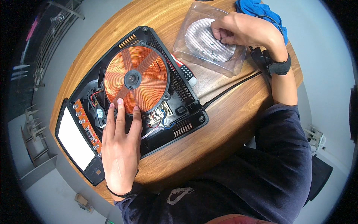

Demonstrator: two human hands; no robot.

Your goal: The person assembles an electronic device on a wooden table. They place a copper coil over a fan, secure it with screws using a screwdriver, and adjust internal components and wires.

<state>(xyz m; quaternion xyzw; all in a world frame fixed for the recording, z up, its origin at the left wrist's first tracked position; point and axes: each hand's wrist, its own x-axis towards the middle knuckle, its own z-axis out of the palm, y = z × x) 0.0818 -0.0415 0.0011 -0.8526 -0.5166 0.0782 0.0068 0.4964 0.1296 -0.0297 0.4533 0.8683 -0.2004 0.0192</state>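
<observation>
An opened induction cooker [179, 112] lies on the table, its black lower shell showing a round copper coil [149, 67] on top. My left hand [121, 145] rests over the near side of the shell, fingers stretched out and spread, with the fingertips at the coil's near edge. To the right, my right hand [238, 31] reaches into a clear plastic tray [223, 67]. Its fingers are pinched together low over a white mesh pad [197, 33]; whatever sits between the fingertips is too small to name. Several small dark screws [212, 52] lie on that pad.
A control board [85, 125] with a white panel [76, 140] beside it takes up the cooker's left side. A black power cord [233, 86] runs right from the shell. A blue cloth [257, 9] is bunched behind the tray. A flag-patterned item [187, 74] lies between cooker and tray.
</observation>
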